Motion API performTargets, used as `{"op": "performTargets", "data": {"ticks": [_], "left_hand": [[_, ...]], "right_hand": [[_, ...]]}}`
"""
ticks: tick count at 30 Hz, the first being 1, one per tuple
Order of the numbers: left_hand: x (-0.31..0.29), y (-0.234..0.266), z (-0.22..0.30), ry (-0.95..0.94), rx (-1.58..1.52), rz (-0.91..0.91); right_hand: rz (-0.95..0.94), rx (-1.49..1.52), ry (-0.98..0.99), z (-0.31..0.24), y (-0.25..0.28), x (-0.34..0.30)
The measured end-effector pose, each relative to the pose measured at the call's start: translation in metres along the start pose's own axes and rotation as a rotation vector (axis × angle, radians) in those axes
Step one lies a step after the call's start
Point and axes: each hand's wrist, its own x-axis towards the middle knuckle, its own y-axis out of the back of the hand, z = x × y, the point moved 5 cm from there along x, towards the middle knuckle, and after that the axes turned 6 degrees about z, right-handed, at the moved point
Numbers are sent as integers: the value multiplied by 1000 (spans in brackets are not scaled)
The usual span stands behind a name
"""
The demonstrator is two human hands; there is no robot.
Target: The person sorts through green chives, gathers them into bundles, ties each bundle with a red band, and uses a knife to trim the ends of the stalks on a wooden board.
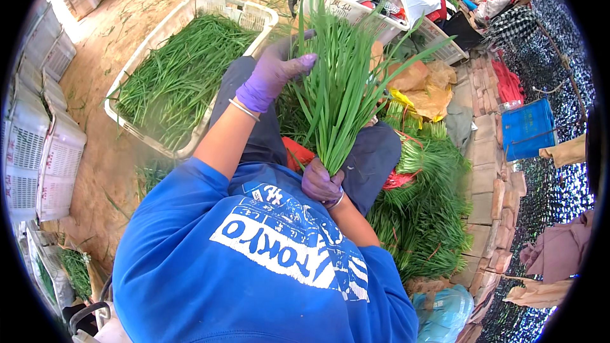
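Note:
My right hand (pixel 322 184), in a purple glove, is closed around the stem end of a bunch of green garlic chives (pixel 343 89) held upright in front of my chest, its leaves fanning out at the top. At the bunch's left side, my purple-gloved left hand (pixel 273 73) has thumb and fingers apart, close to the leaves. Some fingertips there are hard to make out. To my right lies a big heap of chives tied in bundles (pixel 422 209), with red ties on some. On my left a white plastic crate (pixel 121 124) holds loose chives.
Stacked white crates (pixel 47 146) line the far left. Another crate (pixel 381 25) with cloths and bags stands ahead. Brown and yellow bags (pixel 429 86) lie beside the bundles. A brick edging (pixel 486 178), a blue container (pixel 528 130) and dark netting border the right.

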Motion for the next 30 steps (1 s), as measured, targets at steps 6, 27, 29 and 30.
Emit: {"op": "performTargets", "data": {"ticks": [6, 27, 29, 30], "left_hand": [[-2, -8, 2, -23, 52, -13], [-17, 31, -40, 515, 216, -361], [-11, 28, -38, 426, 264, -302], [-7, 23, -28, 330, 312, -235]], "right_hand": [[13, -7, 1, 0, 0, -1], [-174, 41, -23, -3, -4, -3], [-155, 41, -9, -4, -5, -7], [-120, 33, -4, -4, -5, -8]]}}
